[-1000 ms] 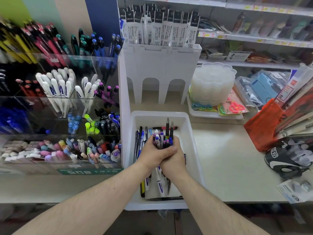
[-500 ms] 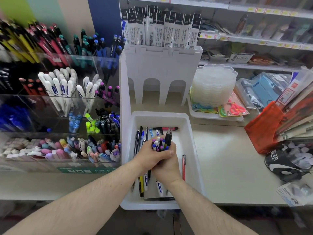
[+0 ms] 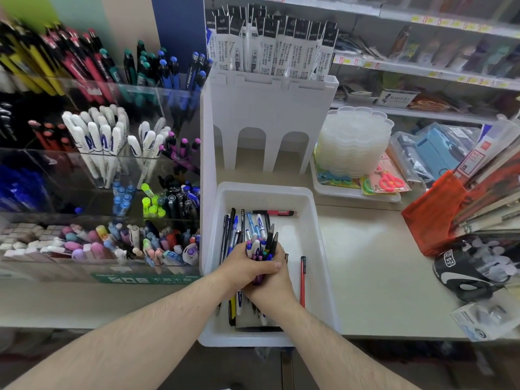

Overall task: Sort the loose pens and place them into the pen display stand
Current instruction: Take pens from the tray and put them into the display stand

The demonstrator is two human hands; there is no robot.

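While both your hands are wrapped around the bundle of pens point(image 3: 260, 250), what matters for the coming move is that the pen display stand point(image 3: 98, 175) lies up and to your left of that bundle, so your left hand point(image 3: 246, 267) is on the nearer side. Its fingers curl over the bundle from the left, and your right hand point(image 3: 271, 285) cups it from below and the right; both are clamped on the pens, pressed against each other. The bundle stands roughly upright, tips or caps pointing up and away from you, above the middle of the white tray point(image 3: 318, 249). That long axis already suits the stand's compartments, which hold their pens upright or leaning back. More loose pens point(image 3: 235, 223) lie flat on the tray floor beyond your knuckles, running front to back, a red and black one point(image 3: 271, 213) lies crosswise at the far end, and a single red pen point(image 3: 302, 280) lies just right of your right hand. Between the tray and the stand rises the tall white side panel point(image 3: 206, 170) of the refill holder point(image 3: 270, 119), touching or nearly touching the tray's left wall; I judge you must lift the bundle over or around its near edge. The mixed colours suggest sorting is not yet done.
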